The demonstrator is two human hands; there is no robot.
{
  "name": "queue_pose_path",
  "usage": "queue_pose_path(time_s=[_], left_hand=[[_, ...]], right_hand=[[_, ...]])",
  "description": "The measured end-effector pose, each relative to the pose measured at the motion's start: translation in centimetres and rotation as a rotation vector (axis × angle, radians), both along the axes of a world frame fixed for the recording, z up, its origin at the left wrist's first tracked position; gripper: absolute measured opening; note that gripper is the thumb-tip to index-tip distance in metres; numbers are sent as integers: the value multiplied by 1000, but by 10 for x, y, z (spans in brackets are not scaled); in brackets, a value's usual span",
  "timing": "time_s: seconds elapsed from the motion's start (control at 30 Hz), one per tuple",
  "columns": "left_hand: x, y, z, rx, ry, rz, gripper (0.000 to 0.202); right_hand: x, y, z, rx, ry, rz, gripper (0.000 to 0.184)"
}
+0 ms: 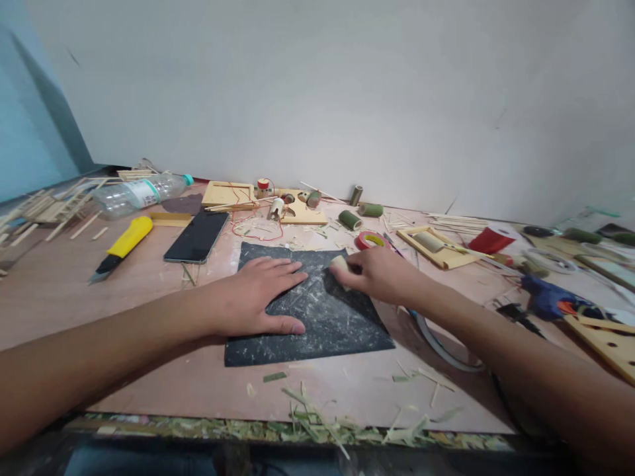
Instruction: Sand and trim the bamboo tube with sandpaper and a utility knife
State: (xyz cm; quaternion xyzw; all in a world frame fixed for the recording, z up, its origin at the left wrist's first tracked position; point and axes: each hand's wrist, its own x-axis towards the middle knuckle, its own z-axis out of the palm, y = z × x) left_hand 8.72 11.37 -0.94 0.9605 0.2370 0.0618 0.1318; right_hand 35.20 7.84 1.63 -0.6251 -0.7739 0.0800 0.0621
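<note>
- Many loose shavings (pixel 317 423) litter the near edge of the bench (pixel 198 390); a sweeping forearm could push them off.
- The left hand (pixel 253 297) lies flat, fingers spread, on the dark abrasive sheet (pixel 327 324); if its pressure eases, the sheet may slide.
- The right hand (pixel 380 274) pinches a small pale piece (pixel 340 264) against the sheet's far part; fingertips sit close to the grit and could scrape.
- Just beyond, a red tape roll (pixel 371 240) lies near that hand and could be knocked.
</note>
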Motion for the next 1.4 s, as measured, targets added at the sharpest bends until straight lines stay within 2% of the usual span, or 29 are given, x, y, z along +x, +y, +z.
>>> queue_pose_path(time_s=[0.07,0.23,0.43,0.57,0.63,0.77,0.87,1.03,1.27,1.4], left_hand=[[0,0,1,-7,12,5,82],[0,1,0,-12,41,1,85],[1,3,2,-3,57,-12,84],[1,1,2,-12,70,-1,87],[0,1,1,-16,58,-1,86],[0,0,0,-25,39,6,84],[0,0,1,-35,55,9,83],[-1,-1,2,-41,36,14,81],[-2,-2,1,-32,33,18,82],[-1,-2,1,-23,50,7,83]], right_hand=[[3,3,-1,6,9,-27,52],[-13,-12,-4,-56,64,60,52],[-10,3,-10,117,102,-91,47],[-9,1,-3,79,245,5,50],[-13,-8,0,-44,482,66,53],[-16,-18,0,-402,1210,52,52],[-14,-17,-3,-457,1397,21,49],[-13,-15,-4,-424,1415,-21,49],[-13,-16,-9,-495,1376,-2,49],[-16,-18,-9,-436,1311,19,52]])
